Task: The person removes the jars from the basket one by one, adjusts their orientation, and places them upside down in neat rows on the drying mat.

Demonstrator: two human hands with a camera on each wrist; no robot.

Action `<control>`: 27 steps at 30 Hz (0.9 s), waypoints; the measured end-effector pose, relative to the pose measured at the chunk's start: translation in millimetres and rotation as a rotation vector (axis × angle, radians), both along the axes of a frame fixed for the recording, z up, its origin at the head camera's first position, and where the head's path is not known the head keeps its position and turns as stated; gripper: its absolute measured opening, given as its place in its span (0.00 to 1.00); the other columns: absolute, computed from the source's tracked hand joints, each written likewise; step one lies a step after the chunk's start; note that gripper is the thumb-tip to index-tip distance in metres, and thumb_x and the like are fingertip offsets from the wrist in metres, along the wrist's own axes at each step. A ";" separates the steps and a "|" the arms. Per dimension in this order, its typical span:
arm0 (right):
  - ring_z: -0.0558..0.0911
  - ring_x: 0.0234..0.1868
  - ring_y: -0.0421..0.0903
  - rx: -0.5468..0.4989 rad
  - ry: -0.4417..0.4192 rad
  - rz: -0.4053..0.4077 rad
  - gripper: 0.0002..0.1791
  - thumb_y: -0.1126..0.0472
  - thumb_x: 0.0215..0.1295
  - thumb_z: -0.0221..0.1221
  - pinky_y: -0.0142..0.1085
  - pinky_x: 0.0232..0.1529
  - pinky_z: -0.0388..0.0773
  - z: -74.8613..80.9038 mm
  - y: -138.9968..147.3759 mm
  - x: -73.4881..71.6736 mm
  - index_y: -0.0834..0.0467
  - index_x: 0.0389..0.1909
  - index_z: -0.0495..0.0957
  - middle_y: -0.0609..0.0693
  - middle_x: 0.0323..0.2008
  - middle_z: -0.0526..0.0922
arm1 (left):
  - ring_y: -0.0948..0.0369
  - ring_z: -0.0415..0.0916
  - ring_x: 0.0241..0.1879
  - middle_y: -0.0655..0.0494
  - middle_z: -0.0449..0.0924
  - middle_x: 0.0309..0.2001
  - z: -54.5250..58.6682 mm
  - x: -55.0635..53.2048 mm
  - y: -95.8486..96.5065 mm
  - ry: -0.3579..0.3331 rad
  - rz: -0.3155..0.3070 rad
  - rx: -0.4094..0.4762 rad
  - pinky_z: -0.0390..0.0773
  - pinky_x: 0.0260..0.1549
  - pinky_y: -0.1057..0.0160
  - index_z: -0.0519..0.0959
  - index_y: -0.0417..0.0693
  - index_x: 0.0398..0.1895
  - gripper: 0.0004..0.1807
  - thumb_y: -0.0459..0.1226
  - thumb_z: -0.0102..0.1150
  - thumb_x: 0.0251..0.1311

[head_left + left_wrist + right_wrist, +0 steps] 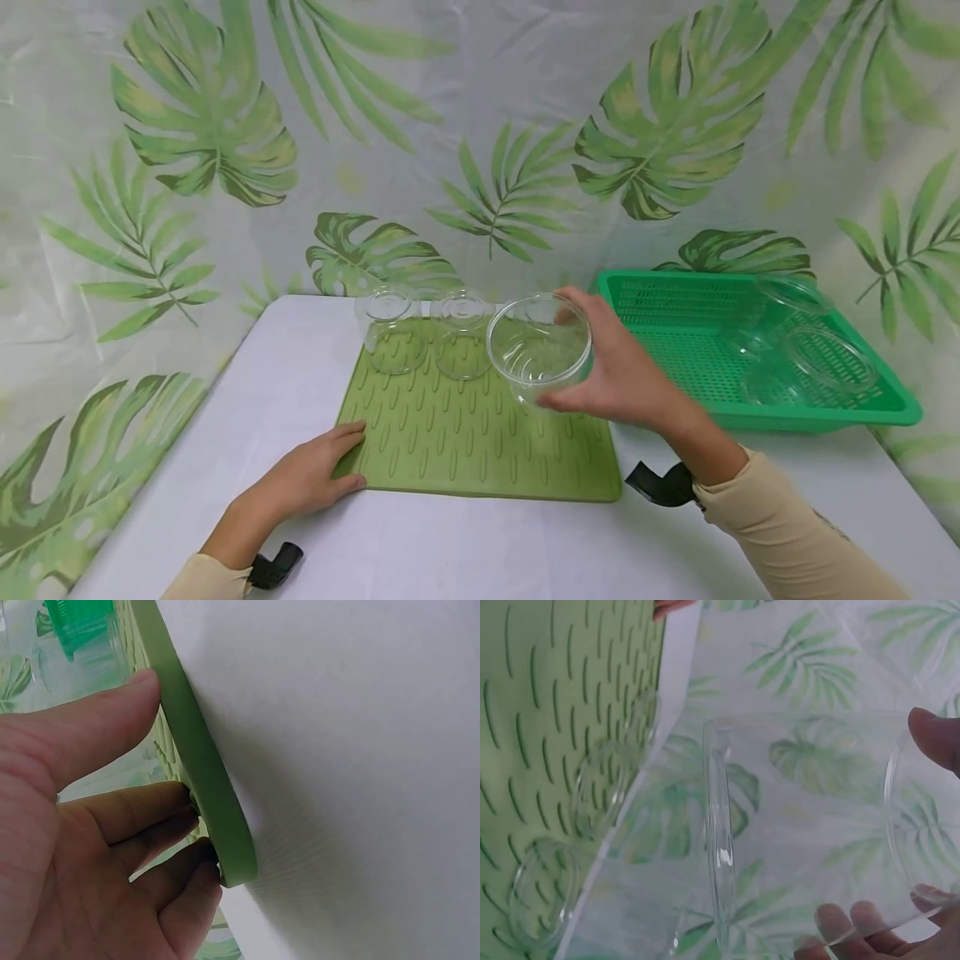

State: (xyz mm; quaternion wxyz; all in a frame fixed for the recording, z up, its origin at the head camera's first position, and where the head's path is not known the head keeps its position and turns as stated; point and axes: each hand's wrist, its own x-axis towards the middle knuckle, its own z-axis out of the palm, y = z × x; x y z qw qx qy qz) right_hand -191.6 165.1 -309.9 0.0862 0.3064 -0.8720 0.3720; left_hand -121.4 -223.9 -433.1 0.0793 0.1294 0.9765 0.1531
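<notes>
A clear glass jar [540,342] is held above the mat by my right hand [618,367], thumb on the near side and fingers on the far side. The right wrist view shows the same jar [802,825] from the side, its thick ring on the side toward the mat. My left hand [315,467] rests at the near left corner of the ribbed green mat [480,450]. In the left wrist view, thumb and fingertips touch the mat's edge [202,765]. Two glass jars, left [393,337] and middle [461,337], stand on the mat's far part; a third is partly hidden behind the held jar.
A green perforated basket [675,408] stands at the right, with two clear glass jars [828,362] inside. White cloth covers the table [450,550]. A leaf-patterned sheet [495,100] hangs behind the table.
</notes>
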 end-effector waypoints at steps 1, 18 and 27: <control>0.73 0.59 0.54 0.001 -0.002 0.006 0.64 0.54 0.34 0.82 0.53 0.52 0.80 -2.5 -3.0 1.5 0.52 0.73 0.55 0.55 0.61 0.70 | 0.41 0.66 0.70 0.43 0.66 0.72 -0.7 0.4 -0.2 0.003 -0.003 0.000 0.70 0.65 0.42 0.70 0.33 0.66 0.35 0.44 0.67 0.60; 0.72 0.62 0.51 0.109 0.124 0.068 0.64 0.46 0.31 0.82 0.55 0.57 0.77 -22.8 -27.0 10.5 0.48 0.74 0.59 0.49 0.62 0.75 | 0.42 0.66 0.70 0.43 0.66 0.72 -2.8 2.9 -2.0 0.015 -0.002 0.013 0.71 0.65 0.42 0.70 0.33 0.67 0.35 0.45 0.66 0.61; 0.73 0.66 0.54 0.074 0.092 0.082 0.66 0.48 0.34 0.82 0.57 0.59 0.77 -29.9 -29.9 12.4 0.48 0.76 0.54 0.53 0.68 0.69 | 0.42 0.66 0.70 0.43 0.66 0.72 -2.7 1.4 -2.3 0.024 -0.008 0.021 0.70 0.65 0.42 0.70 0.33 0.67 0.35 0.44 0.66 0.60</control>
